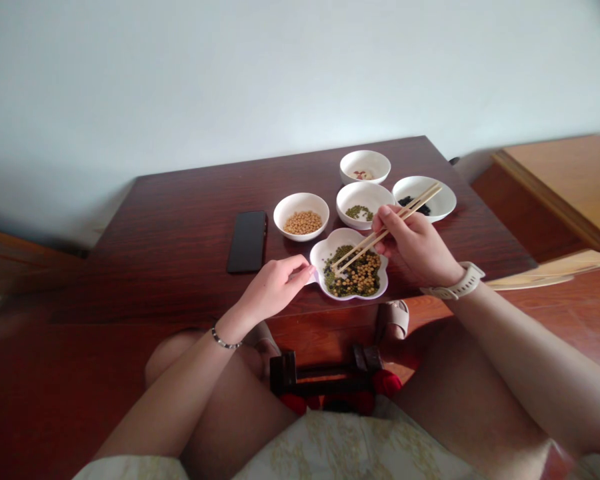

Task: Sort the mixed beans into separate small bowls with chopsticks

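Note:
A white flower-shaped dish (317,252) near the table's front edge holds mixed green, yellow and dark beans. My left hand (275,283) is closed on the short handle at the dish's left side. In my right hand (413,243) is a pair of wooden chopsticks (363,248), their tips down among the beans; whether they pinch one is too small to tell. Just behind the dish is a white bowl of yellow soybeans (303,223). Next to it, partly behind my right fingers, stands a bowl with some green beans (360,213).
A bowl with black beans (427,207) stands at the right, and one with a few red-and-white pieces (363,175) at the back. A black phone (247,241) lies left of the bowls on the dark wooden table (180,220). A wooden cabinet (565,180) is at the right.

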Motion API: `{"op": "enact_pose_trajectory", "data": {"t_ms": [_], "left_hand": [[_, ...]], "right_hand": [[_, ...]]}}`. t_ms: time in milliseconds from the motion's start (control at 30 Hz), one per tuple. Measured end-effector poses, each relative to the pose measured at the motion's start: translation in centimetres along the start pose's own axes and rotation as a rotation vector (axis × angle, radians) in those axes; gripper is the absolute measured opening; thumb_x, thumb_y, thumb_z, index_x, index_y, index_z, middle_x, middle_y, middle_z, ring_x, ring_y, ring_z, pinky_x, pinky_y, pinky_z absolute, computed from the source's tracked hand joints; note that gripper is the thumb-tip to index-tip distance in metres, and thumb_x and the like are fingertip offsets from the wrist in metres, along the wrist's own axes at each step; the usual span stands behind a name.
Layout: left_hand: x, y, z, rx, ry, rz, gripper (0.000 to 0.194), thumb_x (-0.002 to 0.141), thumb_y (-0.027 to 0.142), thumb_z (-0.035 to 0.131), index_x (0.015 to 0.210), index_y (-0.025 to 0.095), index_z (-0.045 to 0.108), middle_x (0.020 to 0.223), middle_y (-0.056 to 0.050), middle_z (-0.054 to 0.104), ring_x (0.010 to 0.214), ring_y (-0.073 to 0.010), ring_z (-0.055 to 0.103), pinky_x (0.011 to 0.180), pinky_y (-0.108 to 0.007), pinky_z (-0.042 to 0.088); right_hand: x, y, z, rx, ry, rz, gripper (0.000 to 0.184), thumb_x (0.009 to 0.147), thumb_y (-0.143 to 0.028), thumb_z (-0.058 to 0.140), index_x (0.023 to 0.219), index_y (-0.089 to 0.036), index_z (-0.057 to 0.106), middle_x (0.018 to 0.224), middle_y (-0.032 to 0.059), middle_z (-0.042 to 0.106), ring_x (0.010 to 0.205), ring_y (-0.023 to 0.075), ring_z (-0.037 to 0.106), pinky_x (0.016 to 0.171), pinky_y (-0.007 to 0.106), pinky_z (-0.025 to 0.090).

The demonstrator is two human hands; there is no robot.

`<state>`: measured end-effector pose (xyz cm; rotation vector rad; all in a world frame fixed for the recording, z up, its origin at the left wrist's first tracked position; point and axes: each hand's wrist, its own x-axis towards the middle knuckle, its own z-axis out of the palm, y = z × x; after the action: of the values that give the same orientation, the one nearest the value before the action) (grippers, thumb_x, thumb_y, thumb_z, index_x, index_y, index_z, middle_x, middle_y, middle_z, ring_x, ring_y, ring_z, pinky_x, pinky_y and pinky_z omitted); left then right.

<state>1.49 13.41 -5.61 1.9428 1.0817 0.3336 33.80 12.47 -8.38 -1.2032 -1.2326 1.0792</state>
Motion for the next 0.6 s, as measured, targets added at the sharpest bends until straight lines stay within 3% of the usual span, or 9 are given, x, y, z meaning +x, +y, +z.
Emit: {"op": "enact_pose_trajectory", "data": {"t_ms": [367, 600], "left_hand": [[-0.1, -0.9, 0.6, -0.027, 0.057, 0.052, 0.038, 0.129, 0.048, 0.067, 0.096, 0.029, 0.073, 0.091, 0.000, 0.081, 0.081, -0.0243, 0.067, 0.079, -0.038, 0.046], [-0.2, -0.7, 1.0, -0.057, 0.102, 0.055, 0.037, 0.127, 0.047, 0.070, 0.094, 0.029, 0.072, 0.086, 0.000, 0.079, 0.077, -0.0243, 0.063, 0.076, -0.039, 0.043]], "right_hand": [[0.2, 0.9, -0.1, -0.023, -0.008, -0.013, 0.066, 0.122, -0.084, 0.082, 0.093, -0.025, 0.076, 0.075, 0.0035, 0.073, 0.064, 0.0163, 0.064, 0.061, 0.029, 0.050], [1.6, -0.3, 0.6, 0.127, 0.148, -0.075, 0.066, 0.111, -0.086, 0.096, 0.092, -0.027, 0.074, 0.080, 0.0024, 0.068, 0.062, 0.0140, 0.062, 0.053, 0.026, 0.048]]}}
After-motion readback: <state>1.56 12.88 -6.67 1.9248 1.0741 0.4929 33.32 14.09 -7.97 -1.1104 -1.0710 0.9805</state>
